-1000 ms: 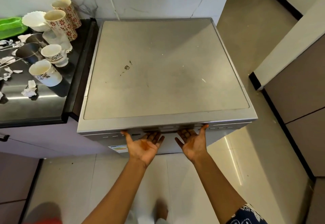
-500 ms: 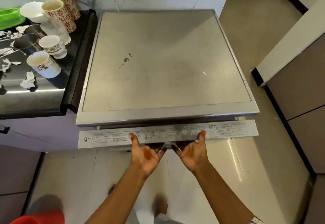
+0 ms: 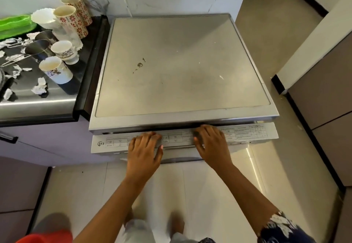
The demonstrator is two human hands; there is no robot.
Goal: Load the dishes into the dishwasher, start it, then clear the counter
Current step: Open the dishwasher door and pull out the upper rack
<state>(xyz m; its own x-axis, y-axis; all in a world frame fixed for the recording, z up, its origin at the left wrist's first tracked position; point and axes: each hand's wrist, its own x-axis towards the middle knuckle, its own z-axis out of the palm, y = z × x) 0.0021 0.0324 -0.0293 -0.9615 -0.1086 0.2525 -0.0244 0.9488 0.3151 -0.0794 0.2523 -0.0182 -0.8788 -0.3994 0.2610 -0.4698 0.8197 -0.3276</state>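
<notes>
The silver dishwasher (image 3: 181, 67) stands beside the counter, and its door (image 3: 247, 134) is tilted open a little at the top, showing the label strip on its upper edge. My left hand (image 3: 144, 151) and my right hand (image 3: 211, 145) lie palm down over that edge near its middle, fingers curled over it. On the black counter (image 3: 38, 105) to the left stand two tall floral cups (image 3: 71, 21), a white bowl (image 3: 42, 17), steel tumblers (image 3: 38, 47) and two white mugs (image 3: 55, 71).
Crumpled paper scraps (image 3: 39, 88) and a green tray (image 3: 15, 24) also lie on the counter. A wall corner (image 3: 314, 38) juts out at the right. Tiled floor (image 3: 190, 195) stretches in front of the dishwasher, and something red (image 3: 45, 237) sits at the bottom left.
The door came away from the dishwasher's body and tilted open. My hands turned from palms up under the door's handle to palms down over its top edge.
</notes>
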